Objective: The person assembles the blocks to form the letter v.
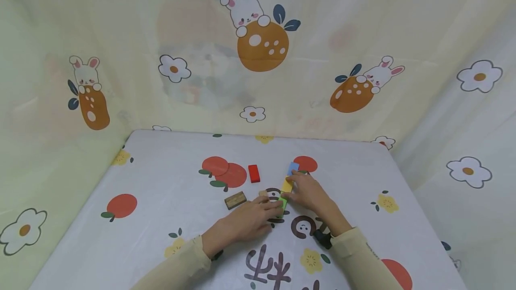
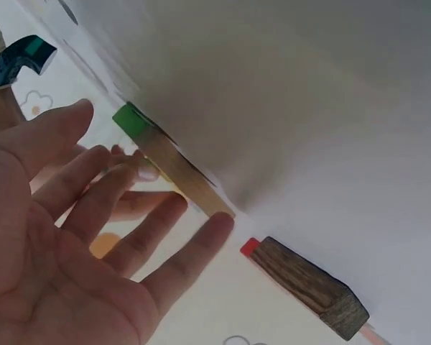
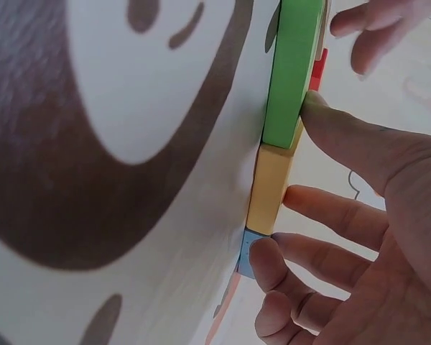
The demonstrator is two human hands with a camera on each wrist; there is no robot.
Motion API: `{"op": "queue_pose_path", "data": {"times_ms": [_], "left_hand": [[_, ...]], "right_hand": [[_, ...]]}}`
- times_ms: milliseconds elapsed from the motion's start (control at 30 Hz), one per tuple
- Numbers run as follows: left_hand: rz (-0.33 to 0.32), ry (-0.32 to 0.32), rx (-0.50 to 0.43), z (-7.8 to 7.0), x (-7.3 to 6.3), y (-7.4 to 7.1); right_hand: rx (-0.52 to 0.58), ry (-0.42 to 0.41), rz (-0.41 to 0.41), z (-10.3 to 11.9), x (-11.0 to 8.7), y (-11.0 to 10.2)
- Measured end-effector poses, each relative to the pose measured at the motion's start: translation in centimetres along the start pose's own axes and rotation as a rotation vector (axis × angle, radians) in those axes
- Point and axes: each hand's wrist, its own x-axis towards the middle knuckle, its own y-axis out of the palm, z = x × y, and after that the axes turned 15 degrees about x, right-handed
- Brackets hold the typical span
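Note:
A green block [image 1: 282,209], a yellow block [image 1: 286,185] and a blue block [image 1: 293,168] lie end to end in a slanting row on the table. My right hand [image 1: 312,194] reaches along this row from the right. In the right wrist view its thumb touches the green block [image 3: 291,79], while other fingers rest by the yellow block [image 3: 269,188] and the blue block [image 3: 251,248]. Left of the row, my left hand [image 1: 246,220] spreads its fingers, the tips near the green block. A plain wooden block [image 1: 263,193] is partly hidden beyond those fingers.
A dark-grained wooden block [image 1: 235,200] lies left of the left hand. Farther back is a red block [image 1: 254,173]. The white tablecloth [image 1: 161,182] carries printed fruit and flowers, and patterned curtains [image 1: 193,21] enclose the table's back and sides.

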Motion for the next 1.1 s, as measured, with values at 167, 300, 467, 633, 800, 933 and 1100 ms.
{"op": "queue_pose_path", "data": {"times_ms": [167,300,467,633,800,933,1100], "left_hand": [[-0.054,-0.022,-0.072,0.7,0.0,-0.3],[-0.089,-0.076,-0.127,1.6,0.3,-0.5],[-0.101,-0.116,-0.166,2.7,0.6,-0.2],[-0.128,-0.163,-0.146,3.8,0.7,0.1],[-0.166,-0.312,-0.206,4.7,0.9,-0.2],[-0.155,-0.427,-0.319,5.5,1.1,-0.1],[-0.176,-0.474,-0.407,6.7,1.5,0.3]], "right_hand": [[0.011,-0.001,0.000,0.1,-0.2,-0.1],[0.010,-0.004,-0.007,0.0,-0.2,0.0],[0.016,-0.005,-0.012,0.0,-0.2,0.2],[0.025,0.001,-0.016,-0.1,-0.3,0.1],[0.015,-0.001,-0.020,-0.2,-0.2,0.2],[0.020,0.008,-0.010,-0.2,-0.2,0.2],[0.028,0.022,-0.012,-0.2,-0.1,0.2]]}}
